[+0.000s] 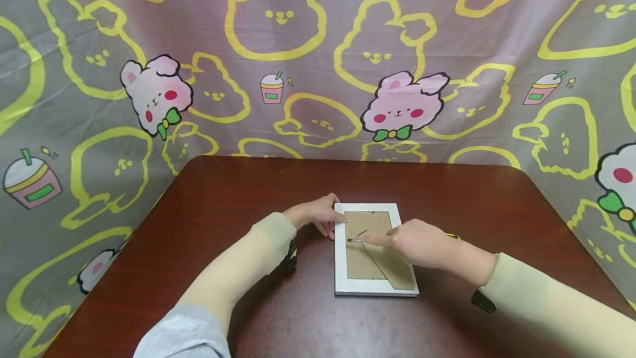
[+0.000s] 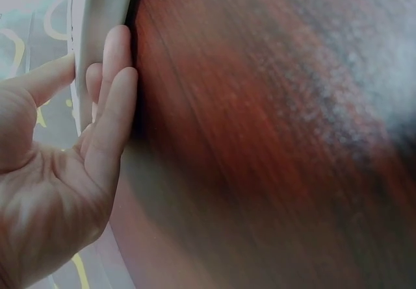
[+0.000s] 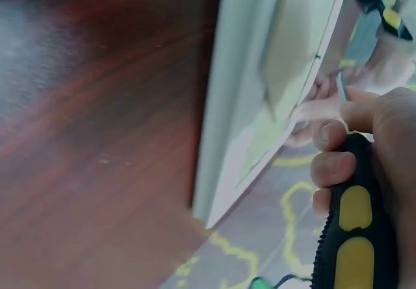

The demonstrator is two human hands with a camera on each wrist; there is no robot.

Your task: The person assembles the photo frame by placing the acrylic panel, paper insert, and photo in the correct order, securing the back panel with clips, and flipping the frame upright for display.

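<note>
A white frame [image 1: 340, 261] is laid on the table, a little right of the middle, with its brown backing board [image 1: 361, 263] turned up. A stand flap [image 1: 395, 270] is set slantwise on the board, its wide end over the frame's near right corner. The frame's left rim, toward the far end, is pinched by the left hand [image 1: 323, 211], thumb on top and fingers against the side. A black and yellow handle [image 3: 356, 230] is gripped by the right hand [image 1: 422, 243], its index finger stretched along a metal shaft [image 1: 354, 240] pointed left; whether the board is touched by the tip cannot be told. The two hands are set apart. The dark red table [image 1: 268, 181] is enclosed, far, left and right, by a patterned curtain [image 1: 308, 79].
</note>
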